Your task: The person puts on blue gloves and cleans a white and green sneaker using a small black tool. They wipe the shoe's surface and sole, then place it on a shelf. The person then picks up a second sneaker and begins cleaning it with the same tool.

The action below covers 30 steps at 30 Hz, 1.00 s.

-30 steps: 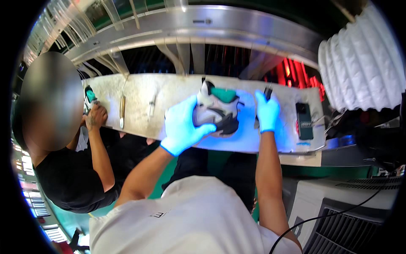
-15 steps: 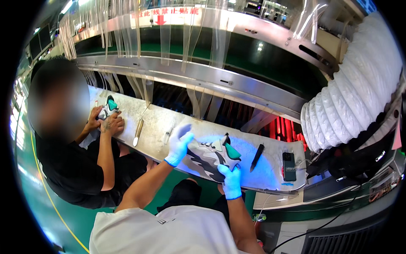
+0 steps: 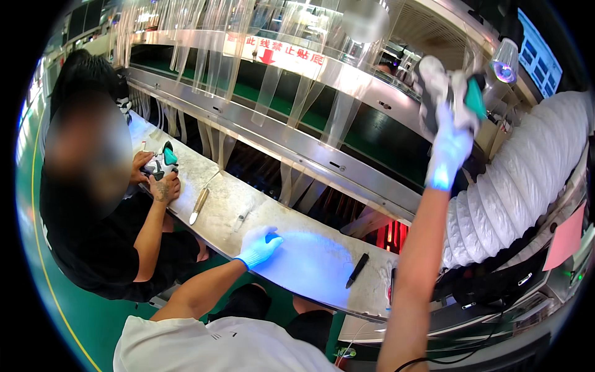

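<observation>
My right hand (image 3: 451, 149), in a white glove, is raised at the upper right and shut on a sneaker (image 3: 432, 84). The sneaker is white, grey and dark with a green patch at its opening, and is smeared by motion. It is up beside the metal edge of the machine. My left hand (image 3: 259, 246), gloved as well, rests low over the near edge of the worktable (image 3: 310, 266). Its fingers are loosely bent and apart, with nothing in them. Blue light falls on the tabletop beside it.
A black pen-like tool (image 3: 357, 270) and a wooden-handled knife (image 3: 199, 206) lie on the table. At left, a co-worker's hand (image 3: 165, 187) holds another sneaker (image 3: 162, 160). Clear plastic strips (image 3: 266, 96) hang over the machine. A white ribbed duct (image 3: 514, 177) stands at right.
The sneaker has gone from above the table, between both hands, to high at the upper right in my right hand. My left hand has let go of it and dropped lower. The view has shifted.
</observation>
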Tool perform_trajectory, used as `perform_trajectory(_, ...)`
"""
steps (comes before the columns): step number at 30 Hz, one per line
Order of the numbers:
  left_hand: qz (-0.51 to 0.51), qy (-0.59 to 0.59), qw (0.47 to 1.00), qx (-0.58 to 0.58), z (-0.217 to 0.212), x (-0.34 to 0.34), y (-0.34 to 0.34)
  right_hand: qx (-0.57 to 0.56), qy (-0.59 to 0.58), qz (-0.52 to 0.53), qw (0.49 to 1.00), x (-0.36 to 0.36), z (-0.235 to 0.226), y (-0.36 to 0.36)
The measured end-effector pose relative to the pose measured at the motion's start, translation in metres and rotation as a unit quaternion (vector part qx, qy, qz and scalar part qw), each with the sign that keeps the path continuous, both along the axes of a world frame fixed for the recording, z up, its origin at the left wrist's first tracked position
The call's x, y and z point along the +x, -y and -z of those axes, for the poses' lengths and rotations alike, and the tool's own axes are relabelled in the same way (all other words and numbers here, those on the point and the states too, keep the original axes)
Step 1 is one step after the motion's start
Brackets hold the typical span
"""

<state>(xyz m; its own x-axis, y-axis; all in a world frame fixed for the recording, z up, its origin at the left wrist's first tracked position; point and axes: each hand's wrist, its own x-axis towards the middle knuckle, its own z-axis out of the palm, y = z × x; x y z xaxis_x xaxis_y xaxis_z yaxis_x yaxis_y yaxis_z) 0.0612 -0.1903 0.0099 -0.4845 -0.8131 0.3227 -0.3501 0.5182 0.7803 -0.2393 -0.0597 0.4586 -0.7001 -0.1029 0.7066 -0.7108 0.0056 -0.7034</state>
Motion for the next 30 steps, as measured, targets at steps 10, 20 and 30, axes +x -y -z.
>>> perform_trajectory(10, 0.020, -0.029, 0.999, 0.037, 0.016, -0.010, 0.003, 0.161, -0.183, -0.136, 0.960, 0.042, 0.197, 0.007)
perform_trajectory(20, -0.019, -0.073, 0.995, 0.060, 0.010, -0.017, -0.005, 0.243, 0.176, 0.113, 0.947, -0.025, 0.504, -0.161)
perform_trajectory(30, 0.343, -0.419, 0.442, 0.715, -0.045, -0.004, -0.132, 0.270, 0.134, 0.086, 0.950, -0.003, 0.475, -0.153)
